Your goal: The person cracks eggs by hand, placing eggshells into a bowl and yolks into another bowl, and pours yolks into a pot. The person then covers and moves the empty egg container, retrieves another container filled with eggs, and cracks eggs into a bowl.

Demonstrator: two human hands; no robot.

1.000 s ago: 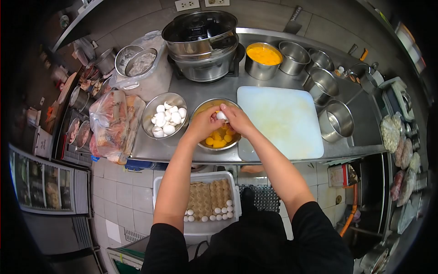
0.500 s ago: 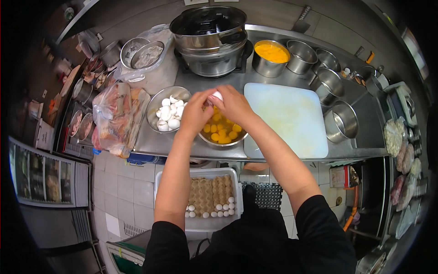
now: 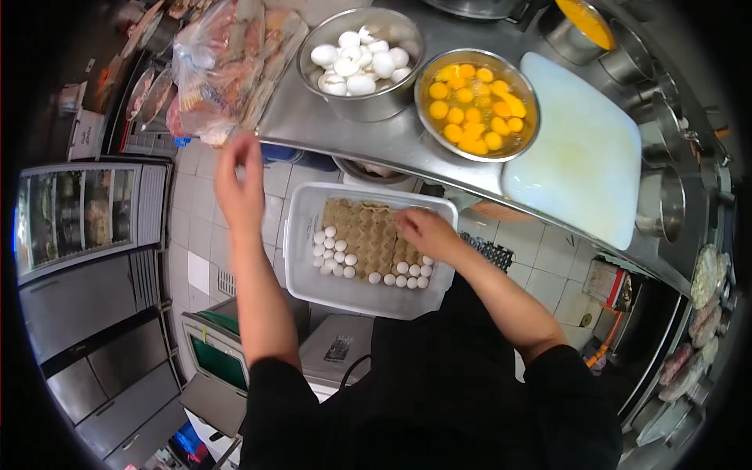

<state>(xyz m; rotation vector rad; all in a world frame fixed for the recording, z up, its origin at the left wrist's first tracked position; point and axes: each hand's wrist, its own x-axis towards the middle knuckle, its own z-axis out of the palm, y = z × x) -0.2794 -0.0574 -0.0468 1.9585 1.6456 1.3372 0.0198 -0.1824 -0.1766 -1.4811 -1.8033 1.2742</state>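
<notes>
My left hand (image 3: 240,182) is raised left of a white plastic bin (image 3: 301,270), fingers loosely curved, a gap beside the thumb, and nothing seen in it. Over the right part of the bin is my right hand (image 3: 427,233), its fingers bent but apart, with no egg visible in them. Brown egg cartons (image 3: 364,235) lie in the bin, and white eggs (image 3: 413,274) sit along their near and left edges. On the counter, a metal bowl (image 3: 531,129) holds egg yolks (image 3: 472,115) and egg white. Beside it, a deeper metal bowl (image 3: 364,108) holds white eggshells (image 3: 360,63).
A white cutting board (image 3: 580,149) lies right of the yolk bowl on the steel counter (image 3: 305,125). Behind it stand metal pots (image 3: 662,204), one with yellow liquid (image 3: 587,23). Bagged raw meat (image 3: 215,70) sits at the counter's left. A glass-front fridge (image 3: 78,211) stands left.
My hands, which held an egg together over the yolk bowl, have separated. The left moved left, the right came down over the bin, and the egg is gone from them. The view tilted downward.
</notes>
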